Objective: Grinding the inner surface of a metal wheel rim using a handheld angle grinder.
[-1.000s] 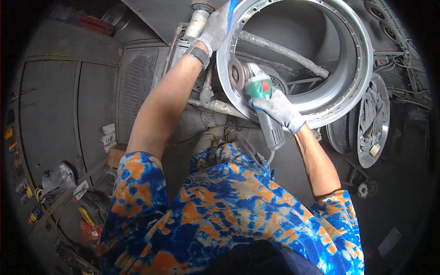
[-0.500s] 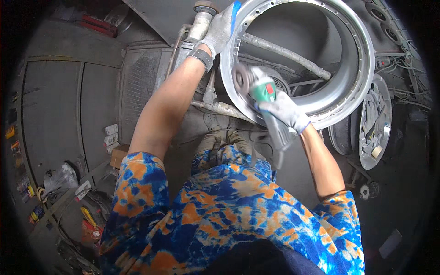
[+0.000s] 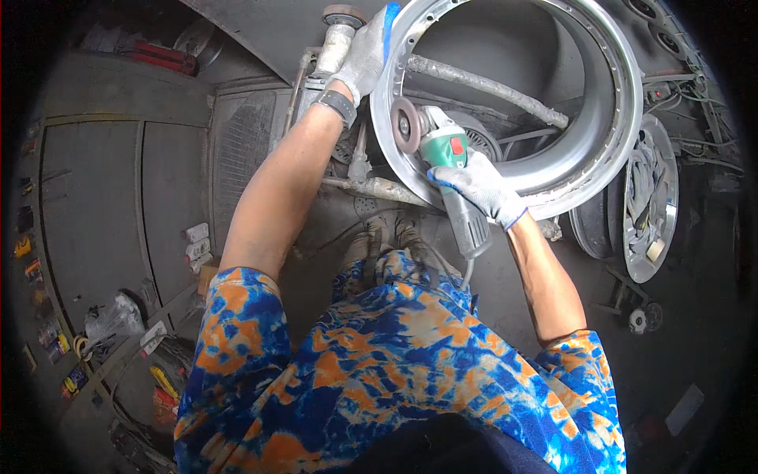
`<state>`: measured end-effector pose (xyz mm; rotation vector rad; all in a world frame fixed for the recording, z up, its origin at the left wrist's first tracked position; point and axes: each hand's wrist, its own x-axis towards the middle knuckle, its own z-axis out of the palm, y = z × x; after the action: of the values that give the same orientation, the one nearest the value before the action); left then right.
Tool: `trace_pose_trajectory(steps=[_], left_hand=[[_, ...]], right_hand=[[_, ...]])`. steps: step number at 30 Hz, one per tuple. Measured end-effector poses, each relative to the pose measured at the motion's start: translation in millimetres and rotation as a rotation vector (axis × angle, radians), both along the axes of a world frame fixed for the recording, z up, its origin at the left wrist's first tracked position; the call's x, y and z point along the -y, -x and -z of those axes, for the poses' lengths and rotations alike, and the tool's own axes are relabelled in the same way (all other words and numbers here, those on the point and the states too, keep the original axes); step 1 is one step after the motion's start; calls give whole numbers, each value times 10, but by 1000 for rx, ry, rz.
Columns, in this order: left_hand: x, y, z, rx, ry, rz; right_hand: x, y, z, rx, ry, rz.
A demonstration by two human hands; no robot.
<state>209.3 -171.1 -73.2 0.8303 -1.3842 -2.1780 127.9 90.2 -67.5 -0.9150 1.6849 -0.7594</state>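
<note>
Dim surroundings, brighter middle
Highlights gleam on the metal rim point(image 3: 545, 175); grey panels point(image 3: 91, 229) bow at left; the fisheye corners sink to black.

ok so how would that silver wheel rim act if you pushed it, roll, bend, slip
The wheel rim would probably roll if stood on edge, as it is round. It seems unlikely to bend, given its deep, metal-looking wall. Its smooth, shiny surface might be somewhat slippery.
</note>
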Motion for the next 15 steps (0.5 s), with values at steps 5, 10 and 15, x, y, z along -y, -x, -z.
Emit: trace_pose_trajectory(steps=[5, 10, 15], left_hand=[[29, 107, 167, -179, -86, -149], [-74, 8, -63, -57, 19, -67], [16, -34, 54, -27, 44, -66]], right_hand=[[250, -20, -125, 39, 21, 85], [105, 83, 19, -63, 43, -3], [-281, 200, 69, -233, -206, -181]])
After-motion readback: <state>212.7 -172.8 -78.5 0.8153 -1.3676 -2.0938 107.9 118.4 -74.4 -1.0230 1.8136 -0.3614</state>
